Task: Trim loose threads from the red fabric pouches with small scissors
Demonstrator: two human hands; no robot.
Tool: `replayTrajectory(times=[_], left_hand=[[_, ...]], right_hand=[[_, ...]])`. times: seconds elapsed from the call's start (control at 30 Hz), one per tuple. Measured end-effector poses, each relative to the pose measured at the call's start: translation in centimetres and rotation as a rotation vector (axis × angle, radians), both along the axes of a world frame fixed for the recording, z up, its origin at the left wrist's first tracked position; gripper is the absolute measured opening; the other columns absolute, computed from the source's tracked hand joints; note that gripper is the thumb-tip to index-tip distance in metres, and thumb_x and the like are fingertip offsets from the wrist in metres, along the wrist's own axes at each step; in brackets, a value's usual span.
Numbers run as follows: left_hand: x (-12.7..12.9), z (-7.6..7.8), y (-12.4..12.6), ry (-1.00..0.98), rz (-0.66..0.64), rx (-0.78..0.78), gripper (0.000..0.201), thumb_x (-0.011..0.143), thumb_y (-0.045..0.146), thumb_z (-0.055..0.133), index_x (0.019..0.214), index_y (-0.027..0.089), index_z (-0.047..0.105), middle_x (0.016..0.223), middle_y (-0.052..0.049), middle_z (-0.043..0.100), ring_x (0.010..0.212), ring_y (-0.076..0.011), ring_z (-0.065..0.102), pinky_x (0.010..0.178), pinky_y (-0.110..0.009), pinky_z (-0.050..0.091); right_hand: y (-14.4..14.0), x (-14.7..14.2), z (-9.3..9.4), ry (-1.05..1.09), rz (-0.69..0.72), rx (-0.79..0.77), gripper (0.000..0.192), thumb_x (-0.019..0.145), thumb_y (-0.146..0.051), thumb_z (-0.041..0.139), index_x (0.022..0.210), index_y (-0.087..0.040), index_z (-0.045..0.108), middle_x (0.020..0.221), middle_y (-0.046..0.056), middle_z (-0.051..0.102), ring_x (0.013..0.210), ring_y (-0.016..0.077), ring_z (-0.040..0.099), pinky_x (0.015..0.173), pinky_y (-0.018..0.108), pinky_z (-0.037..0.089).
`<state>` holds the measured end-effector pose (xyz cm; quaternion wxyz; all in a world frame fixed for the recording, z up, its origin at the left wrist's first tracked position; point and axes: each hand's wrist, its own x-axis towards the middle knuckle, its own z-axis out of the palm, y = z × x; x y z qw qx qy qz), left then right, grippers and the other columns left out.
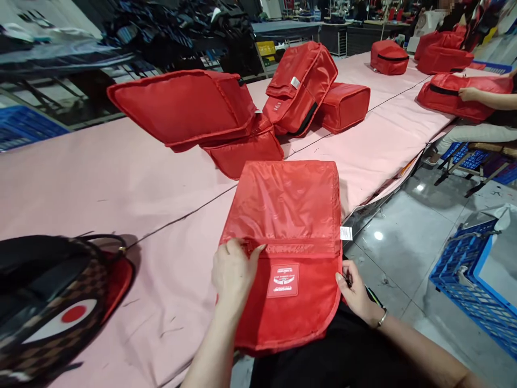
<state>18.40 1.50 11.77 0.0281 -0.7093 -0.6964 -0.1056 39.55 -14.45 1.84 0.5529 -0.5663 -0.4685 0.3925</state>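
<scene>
A flat red fabric bag (288, 215) lies in front of me at the near edge of the pink table (100, 178), with its near part hanging over my lap. A red sewn label (283, 280) with white print sits on its lower panel. A small white tag (346, 233) sticks out at its right edge. My left hand (234, 272) pinches the seam at the bag's left side. My right hand (355, 291) grips the bag's right edge and also holds a thin dark tool; a bracelet is on that wrist.
Several more red bags (189, 105) (301, 86) lie further back on the table. A dark checkered backpack (52, 307) lies at near left. Another person's arm (484, 97) rests on a red bag at far right. A blue crate (472, 280) stands on the floor to my right.
</scene>
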Motion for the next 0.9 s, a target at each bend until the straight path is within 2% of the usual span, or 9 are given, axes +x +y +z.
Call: replayTrajectory(times=[0.1, 0.3, 0.4, 0.53, 0.6, 0.7, 0.77, 0.9], left_hand=[[-1.3, 0.3, 0.1, 0.016, 0.041, -0.068, 0.035, 0.086, 0.045, 0.044, 0.098, 0.014, 0.055, 0.097, -0.013, 0.06, 0.089, -0.0274, 0.057, 0.069, -0.034, 0.043], [-0.2, 0.8, 0.3, 0.203, 0.046, -0.176, 0.032, 0.088, 0.033, 0.036, 0.098, 0.011, 0.057, 0.095, -0.016, 0.062, 0.082, -0.0276, 0.059, 0.063, -0.034, 0.04], [-1.4, 1.6, 0.8, 0.274, 0.035, -0.094, 0.034, 0.088, 0.032, 0.032, 0.099, 0.01, 0.056, 0.093, -0.016, 0.061, 0.079, -0.028, 0.059, 0.058, -0.033, 0.038], [-3.8, 2.7, 1.9, 0.258, 0.142, 0.008, 0.03, 0.086, 0.033, 0.036, 0.096, 0.012, 0.057, 0.092, -0.013, 0.061, 0.077, -0.0266, 0.058, 0.054, -0.031, 0.036], [-4.4, 2.5, 2.1, 0.227, 0.088, 0.051, 0.03, 0.085, 0.031, 0.038, 0.096, 0.012, 0.058, 0.09, -0.014, 0.061, 0.078, -0.0265, 0.057, 0.055, -0.032, 0.037], [-4.7, 1.4, 1.5, 0.192, -0.09, 0.146, 0.033, 0.085, 0.024, 0.035, 0.102, 0.012, 0.06, 0.1, -0.014, 0.061, 0.089, -0.027, 0.055, 0.067, -0.035, 0.04], [-4.7, 0.5, 0.8, 0.191, -0.205, 0.182, 0.034, 0.088, 0.026, 0.034, 0.106, 0.015, 0.06, 0.108, -0.012, 0.06, 0.096, -0.0272, 0.053, 0.076, -0.038, 0.04], [-5.1, -0.7, -0.4, 0.204, -0.331, 0.208, 0.033, 0.091, 0.03, 0.037, 0.111, 0.017, 0.059, 0.112, -0.012, 0.06, 0.102, -0.0277, 0.053, 0.088, -0.042, 0.035]], right_hand=[[0.1, 0.0, -0.2, -0.006, -0.01, -0.002, 0.014, 0.091, -0.031, 0.045, 0.099, -0.02, 0.047, 0.077, -0.001, 0.047, 0.065, 0.0112, 0.043, 0.062, 0.024, 0.037], [0.1, 0.3, 0.3, -0.034, -0.017, -0.002, 0.014, 0.09, -0.031, 0.045, 0.098, -0.02, 0.046, 0.076, -0.002, 0.045, 0.065, 0.0108, 0.042, 0.062, 0.024, 0.038], [0.1, 0.6, 0.7, -0.054, -0.004, -0.004, 0.012, 0.09, -0.03, 0.044, 0.097, -0.02, 0.046, 0.073, -0.003, 0.043, 0.063, 0.0104, 0.041, 0.06, 0.023, 0.037], [0.1, 0.8, 0.7, -0.104, 0.005, -0.032, 0.011, 0.089, -0.03, 0.046, 0.093, -0.02, 0.046, 0.069, -0.005, 0.037, 0.058, 0.0093, 0.037, 0.056, 0.022, 0.034], [0.0, 0.9, 0.7, -0.093, 0.01, -0.035, 0.011, 0.088, -0.03, 0.046, 0.093, -0.02, 0.046, 0.069, -0.005, 0.037, 0.058, 0.0092, 0.037, 0.056, 0.022, 0.033], [0.0, 0.8, 0.5, -0.067, 0.021, -0.042, 0.012, 0.089, -0.03, 0.046, 0.093, -0.019, 0.046, 0.069, -0.005, 0.037, 0.059, 0.0091, 0.037, 0.056, 0.022, 0.033], [0.0, 0.8, 0.4, -0.069, 0.02, -0.042, 0.012, 0.089, -0.03, 0.046, 0.094, -0.019, 0.047, 0.069, -0.005, 0.037, 0.059, 0.0091, 0.036, 0.056, 0.022, 0.033], [-0.1, 0.7, 0.2, -0.074, -0.002, -0.033, 0.013, 0.089, -0.031, 0.046, 0.095, -0.019, 0.047, 0.07, -0.004, 0.038, 0.059, 0.0096, 0.036, 0.057, 0.023, 0.033]])
